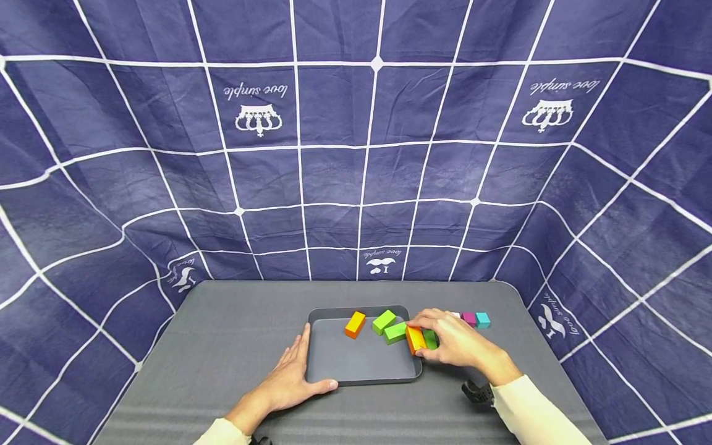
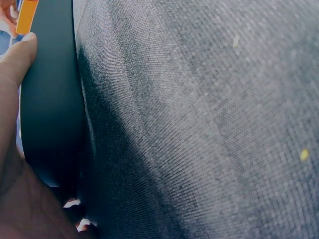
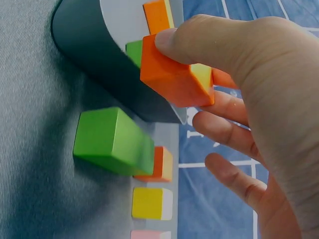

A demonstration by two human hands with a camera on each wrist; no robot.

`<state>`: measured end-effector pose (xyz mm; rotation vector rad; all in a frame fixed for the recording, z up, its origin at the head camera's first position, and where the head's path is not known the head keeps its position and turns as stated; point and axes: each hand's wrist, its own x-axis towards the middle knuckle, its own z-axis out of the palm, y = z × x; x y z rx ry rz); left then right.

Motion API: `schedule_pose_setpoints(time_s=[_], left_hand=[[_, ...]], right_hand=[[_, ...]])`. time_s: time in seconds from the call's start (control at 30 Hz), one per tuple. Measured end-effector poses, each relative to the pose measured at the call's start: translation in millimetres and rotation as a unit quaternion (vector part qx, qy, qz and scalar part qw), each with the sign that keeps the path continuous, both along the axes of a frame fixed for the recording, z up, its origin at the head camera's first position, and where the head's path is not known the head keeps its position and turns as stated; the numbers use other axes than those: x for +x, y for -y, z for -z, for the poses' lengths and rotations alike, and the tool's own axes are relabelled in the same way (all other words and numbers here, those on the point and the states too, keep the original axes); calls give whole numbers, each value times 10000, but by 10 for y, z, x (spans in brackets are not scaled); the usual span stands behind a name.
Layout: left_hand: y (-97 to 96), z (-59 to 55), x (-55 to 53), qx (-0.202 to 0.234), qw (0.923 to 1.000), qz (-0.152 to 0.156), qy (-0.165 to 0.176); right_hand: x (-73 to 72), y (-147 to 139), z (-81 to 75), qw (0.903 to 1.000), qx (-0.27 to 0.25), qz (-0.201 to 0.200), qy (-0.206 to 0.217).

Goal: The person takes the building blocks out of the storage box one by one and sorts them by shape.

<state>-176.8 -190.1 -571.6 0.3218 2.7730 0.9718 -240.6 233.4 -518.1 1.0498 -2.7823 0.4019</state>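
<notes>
My right hand [image 1: 453,339] pinches an orange block [image 1: 414,340] between thumb and fingers, over the right rim of a shallow grey tray [image 1: 356,364]. In the right wrist view the block is tilted, with the thumb across one face. My left hand [image 1: 289,377] rests at the tray's front left corner, fingers straight along the left side and thumb at the front edge. Inside the tray lie another orange block [image 1: 355,324] and two light green blocks, one farther back [image 1: 384,321] and one [image 1: 395,333] beside the held block.
A darker green block [image 3: 97,139] stands on the grey table just right of the tray. Behind it are a smaller orange block [image 3: 160,164] and a yellow block [image 3: 147,203]. Magenta [image 1: 468,319] and cyan blocks [image 1: 482,320] sit farther right. A blue grid curtain [image 1: 334,173] surrounds the table.
</notes>
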Motion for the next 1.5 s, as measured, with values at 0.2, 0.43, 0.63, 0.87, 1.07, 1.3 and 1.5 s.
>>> schedule_pose_setpoints(time_s=[0.2,0.43,0.63,0.87,1.07,1.3,1.5], left_hand=[[-3,-3,-2,20,10000,-7,18],[-4,3,-6,14,10000,-30,19],[2,2,-7,17,10000,-25,26],[5,1,-8,0,10000,1,26],[6,3,-14,-26,10000,2,42],[2,-5,-16,-25,10000,-1,44],[0,5,-15,-16,10000,29,-8]], right_hand=[[1,-102,9,10000,27,77,-33],[-11,-238,19,9998,-119,145,-39],[-14,-349,27,9995,-198,180,-175],[-5,-477,52,9989,-235,387,-154],[-10,-555,77,9984,-377,397,-122],[27,-620,114,9974,-279,648,-111],[37,-660,163,9957,-224,891,73]])
